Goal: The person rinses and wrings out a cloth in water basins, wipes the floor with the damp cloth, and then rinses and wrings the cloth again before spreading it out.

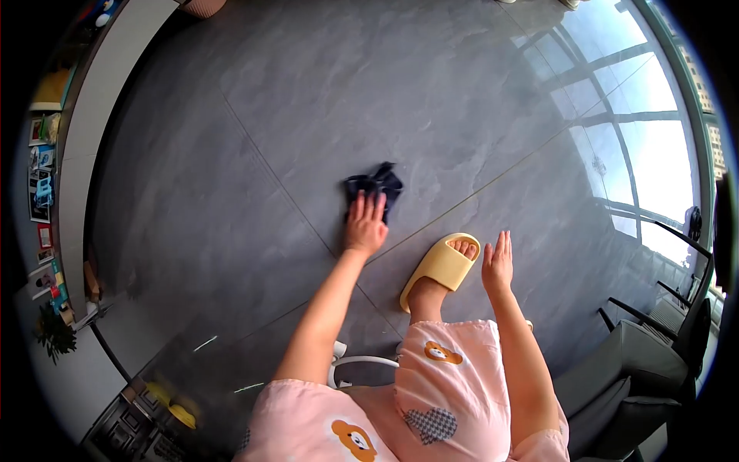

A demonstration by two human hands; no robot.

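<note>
A crumpled dark navy cloth point(377, 182) lies on the grey floor in the middle of the view. My left hand point(366, 229) rests on its near side with the fingers stretched out flat, palm down. Part of the cloth is hidden under that hand, and the hand's edge is slightly blurred. My right hand point(499, 260) is held with straight fingers just right of the yellow slipper point(440, 266) on my foot. It touches nothing that I can see.
Large grey floor tiles point(231, 177) spread all around. Shelves with small items point(42, 189) line the left side. A dark armchair point(647, 358) stands at the lower right, near bright windows. Part of a white curved frame point(362, 360) shows by my legs.
</note>
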